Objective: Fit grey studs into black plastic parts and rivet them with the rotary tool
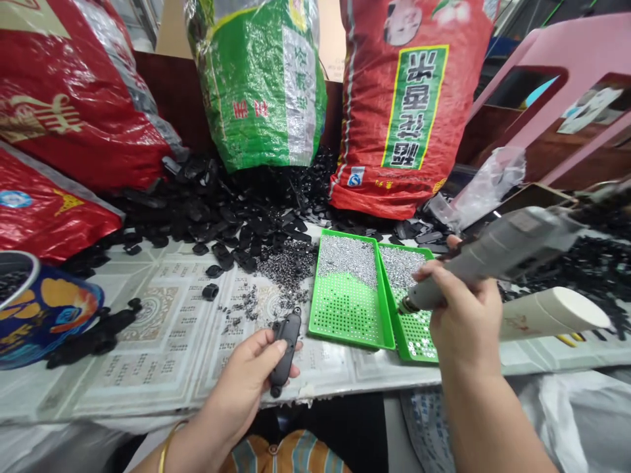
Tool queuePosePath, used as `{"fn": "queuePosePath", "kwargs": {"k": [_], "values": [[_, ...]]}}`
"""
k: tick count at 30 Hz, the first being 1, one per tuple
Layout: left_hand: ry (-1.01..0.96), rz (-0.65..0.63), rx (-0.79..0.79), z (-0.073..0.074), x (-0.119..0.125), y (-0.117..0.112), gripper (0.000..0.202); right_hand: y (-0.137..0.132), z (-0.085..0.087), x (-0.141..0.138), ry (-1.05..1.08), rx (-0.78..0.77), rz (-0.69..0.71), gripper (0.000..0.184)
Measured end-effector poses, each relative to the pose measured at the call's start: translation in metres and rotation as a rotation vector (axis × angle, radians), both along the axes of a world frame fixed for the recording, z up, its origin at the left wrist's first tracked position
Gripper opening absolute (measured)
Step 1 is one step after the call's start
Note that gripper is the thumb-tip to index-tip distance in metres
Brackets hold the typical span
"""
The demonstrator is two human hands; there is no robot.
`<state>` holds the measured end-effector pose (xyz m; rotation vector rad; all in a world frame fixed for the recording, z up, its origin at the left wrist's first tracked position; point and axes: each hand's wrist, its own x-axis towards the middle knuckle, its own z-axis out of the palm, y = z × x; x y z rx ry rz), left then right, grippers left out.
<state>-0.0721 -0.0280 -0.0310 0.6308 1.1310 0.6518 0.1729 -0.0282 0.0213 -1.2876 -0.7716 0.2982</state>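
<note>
My left hand (263, 368) is closed around a small black plastic part (286, 351), long and rounded with a small ring at each end, held over the front of the table. In my right hand (466, 315) is a grey electric screwdriver (493, 249), its fingers wrapped round the body. The tool's tip points down over the right green tray (426, 358), which holds small silvery pieces. Beside it lies the left green tray (318, 328), a perforated one with silvery screws heaped at its far end.
Behind the trays stand a green sack (261, 98) and a red sack (414, 112), with black plastic parts (197, 203) piled before them. Tiny dark pieces (288, 269) lie left of the trays. A blue tub (49, 315) stands far left; a white cup (557, 312) lies right.
</note>
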Motion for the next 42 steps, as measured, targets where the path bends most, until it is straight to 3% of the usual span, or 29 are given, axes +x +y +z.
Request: {"fn": "queuePosePath", "kwargs": {"k": [3, 10, 18, 30, 34, 38, 42], "values": [[-0.033, 0.052, -0.047, -0.004, 0.004, 0.001, 0.034, -0.001, 0.0, -0.023, 0.053, 0.124, 0.048, 0.029], [-0.055, 0.079, -0.052, -0.017, 0.009, 0.004, 0.027, 0.021, -0.028, -0.054, 0.14, 0.273, 0.221, 0.037], [-0.042, 0.052, -0.041, -0.018, 0.008, 0.004, 0.026, 0.053, -0.042, -0.061, 0.138, 0.278, 0.257, 0.038], [-0.027, 0.029, -0.037, -0.014, 0.01, 0.006, 0.023, 0.059, -0.053, -0.061, 0.147, 0.234, 0.278, 0.036], [-0.026, 0.041, -0.023, -0.016, 0.011, 0.007, 0.023, 0.059, -0.048, -0.059, 0.169, 0.233, 0.283, 0.036], [-0.021, 0.056, -0.001, -0.02, 0.012, 0.006, 0.021, 0.05, -0.027, -0.061, 0.236, 0.276, 0.292, 0.041], [-0.039, 0.095, -0.01, -0.02, 0.013, 0.006, 0.021, 0.032, -0.006, -0.078, 0.303, 0.259, 0.414, 0.043]]}}
